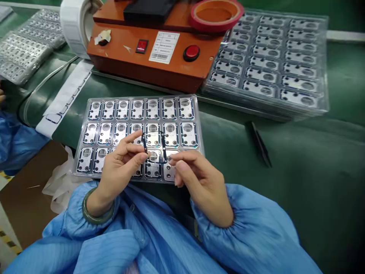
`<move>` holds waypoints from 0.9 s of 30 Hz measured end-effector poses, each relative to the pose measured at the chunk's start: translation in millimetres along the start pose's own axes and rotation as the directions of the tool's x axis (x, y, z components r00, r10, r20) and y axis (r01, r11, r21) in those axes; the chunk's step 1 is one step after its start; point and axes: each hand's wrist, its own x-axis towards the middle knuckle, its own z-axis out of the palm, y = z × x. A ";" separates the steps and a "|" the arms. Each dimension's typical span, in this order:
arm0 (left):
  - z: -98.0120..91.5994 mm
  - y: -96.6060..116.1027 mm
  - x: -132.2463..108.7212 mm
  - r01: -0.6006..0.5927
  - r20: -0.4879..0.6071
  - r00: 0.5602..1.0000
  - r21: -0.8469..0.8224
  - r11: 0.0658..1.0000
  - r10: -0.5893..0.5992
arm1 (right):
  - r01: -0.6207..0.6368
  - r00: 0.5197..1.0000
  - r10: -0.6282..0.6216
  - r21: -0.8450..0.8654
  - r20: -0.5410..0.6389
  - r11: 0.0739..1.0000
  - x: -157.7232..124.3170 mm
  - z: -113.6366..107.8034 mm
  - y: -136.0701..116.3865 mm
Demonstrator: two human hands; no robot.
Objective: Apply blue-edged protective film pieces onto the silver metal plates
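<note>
My left hand (124,161) and my right hand (196,179) together hold a thin dark frame-shaped gasket (154,146) just above a clear plastic tray (199,131). Each hand pinches one side of the gasket between thumb and fingers. The tray lies on the green table and holds rows of small silver metal parts (169,109) with round holes. Both arms wear blue sleeves, and a green bangle (92,215) sits on my left wrist.
An orange machine (154,57) with a red switch and a red button stands behind the tray. A red tape roll (215,13) lies on it. Stacked trays of parts (273,64) sit at right. Black tweezers (261,144) rest on the green mat. A white label strip (64,97) lies at left.
</note>
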 end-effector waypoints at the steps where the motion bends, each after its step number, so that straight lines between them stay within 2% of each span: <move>1: -0.5 0.0 -0.5 0.007 0.010 1.000 0.000 1.000 -0.007 | -0.005 1.000 0.005 -0.005 -0.001 1.000 0.5 0.2 -0.5; 7: -0.2 0.5 -2.8 0.082 0.063 0.995 -0.040 0.996 -0.080 | -0.064 0.998 0.064 0.012 0.022 0.998 2.6 0.3 -1.1; 18: 3.8 2.6 -7.5 0.081 0.088 0.993 -0.010 0.997 -0.080 | -0.060 0.998 0.061 0.043 -0.003 0.997 4.5 2.9 -1.8; 24: 9.4 8.1 -10.1 0.055 0.068 0.996 0.054 0.997 -0.058 | 0.062 0.997 -0.067 -0.121 -0.035 0.991 -1.7 -4.2 -7.8; 27: 16.0 12.8 -12.1 0.041 0.068 0.997 0.098 0.994 -0.048 | 0.073 0.994 -0.086 -0.193 -0.063 0.979 -7.9 -10.0 -11.2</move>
